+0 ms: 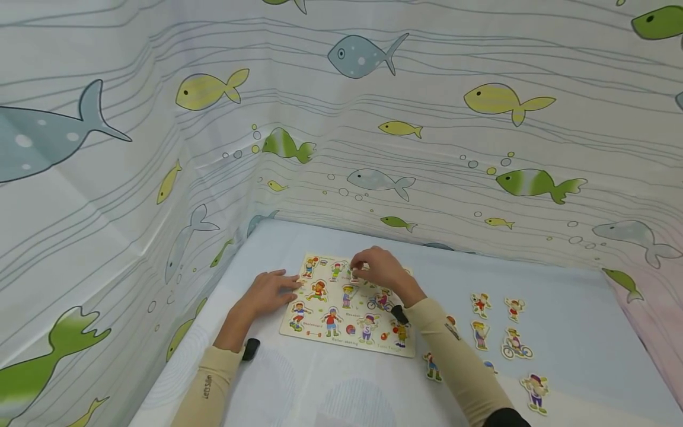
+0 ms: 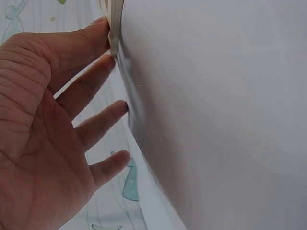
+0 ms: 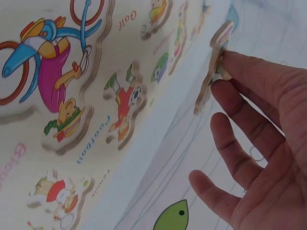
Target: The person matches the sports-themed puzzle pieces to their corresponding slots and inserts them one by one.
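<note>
Jutting from the pinching right hand (image 1: 380,269), 1 wooden figure piece (image 3: 212,67) hovers near the far side of the puzzle board (image 1: 315,311). Left of that grip, the left hand (image 1: 268,293), fingers extended, touches the board's edge. Right of it lie loose figures (image 1: 479,335), 1 on a bicycle; fish-patterned cloth (image 1: 309,98) hangs behind.

A pale table (image 1: 576,338) has a cloth wall (image 1: 299,74) with wavy lines behind it. High up behind the table is a spotty blue fish picture (image 1: 356,57). A big green fish picture (image 1: 24,376) is left of the table.
</note>
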The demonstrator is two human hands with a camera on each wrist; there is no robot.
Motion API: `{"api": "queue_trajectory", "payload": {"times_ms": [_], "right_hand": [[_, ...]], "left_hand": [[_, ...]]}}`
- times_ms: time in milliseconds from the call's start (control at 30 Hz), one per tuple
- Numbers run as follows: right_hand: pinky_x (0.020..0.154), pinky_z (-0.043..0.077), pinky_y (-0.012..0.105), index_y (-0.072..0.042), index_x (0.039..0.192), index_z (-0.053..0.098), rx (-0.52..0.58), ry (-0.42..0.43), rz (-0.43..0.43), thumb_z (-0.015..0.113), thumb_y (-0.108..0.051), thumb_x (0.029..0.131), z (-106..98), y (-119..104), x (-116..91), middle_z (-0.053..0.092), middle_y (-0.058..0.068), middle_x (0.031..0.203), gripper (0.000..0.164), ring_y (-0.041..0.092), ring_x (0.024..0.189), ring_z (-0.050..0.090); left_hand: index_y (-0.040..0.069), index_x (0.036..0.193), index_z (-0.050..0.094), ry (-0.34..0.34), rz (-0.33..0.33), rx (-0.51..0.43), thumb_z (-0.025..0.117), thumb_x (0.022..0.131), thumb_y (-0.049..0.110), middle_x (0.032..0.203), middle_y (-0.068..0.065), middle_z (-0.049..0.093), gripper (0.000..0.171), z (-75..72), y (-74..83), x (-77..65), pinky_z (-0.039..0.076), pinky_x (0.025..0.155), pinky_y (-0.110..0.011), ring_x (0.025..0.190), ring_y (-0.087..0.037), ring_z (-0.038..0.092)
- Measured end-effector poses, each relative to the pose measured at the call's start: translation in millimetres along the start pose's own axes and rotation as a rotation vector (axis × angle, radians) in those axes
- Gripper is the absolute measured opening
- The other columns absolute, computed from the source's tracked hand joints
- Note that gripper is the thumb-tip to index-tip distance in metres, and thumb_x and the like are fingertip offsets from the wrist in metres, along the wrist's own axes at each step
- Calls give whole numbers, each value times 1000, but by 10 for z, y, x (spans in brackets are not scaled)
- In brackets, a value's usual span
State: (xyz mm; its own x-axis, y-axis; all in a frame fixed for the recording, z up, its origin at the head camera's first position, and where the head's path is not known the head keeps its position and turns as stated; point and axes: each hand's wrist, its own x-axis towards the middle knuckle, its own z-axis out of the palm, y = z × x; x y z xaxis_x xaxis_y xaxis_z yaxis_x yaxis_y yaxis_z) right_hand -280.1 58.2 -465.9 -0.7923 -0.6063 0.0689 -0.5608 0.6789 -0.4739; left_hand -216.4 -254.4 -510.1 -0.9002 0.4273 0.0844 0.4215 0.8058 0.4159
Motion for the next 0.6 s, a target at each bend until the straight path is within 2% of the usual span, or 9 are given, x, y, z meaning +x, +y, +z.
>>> {"api": "queue_trajectory", "payload": {"times_ms": [267,600], "right_hand": [[80,44,36,-13,101,71,49,-33,15,67,-20,87,83,-57,99,65,-5,93,16,24,93,58],[77,47,34,-16,100,70,-7,-23,4,66,-23,88,162,-79,226,65,-7,92,15,17,89,58]], "left_hand": [[15,117,67,-6,1,21,67,86,24,127,1,57,32,0,6,-4,30,99,-57,126,-36,40],[16,117,67,-7,-9,18,67,86,25,128,2,57,32,6,6,6,29,99,-57,127,-35,39]]}}
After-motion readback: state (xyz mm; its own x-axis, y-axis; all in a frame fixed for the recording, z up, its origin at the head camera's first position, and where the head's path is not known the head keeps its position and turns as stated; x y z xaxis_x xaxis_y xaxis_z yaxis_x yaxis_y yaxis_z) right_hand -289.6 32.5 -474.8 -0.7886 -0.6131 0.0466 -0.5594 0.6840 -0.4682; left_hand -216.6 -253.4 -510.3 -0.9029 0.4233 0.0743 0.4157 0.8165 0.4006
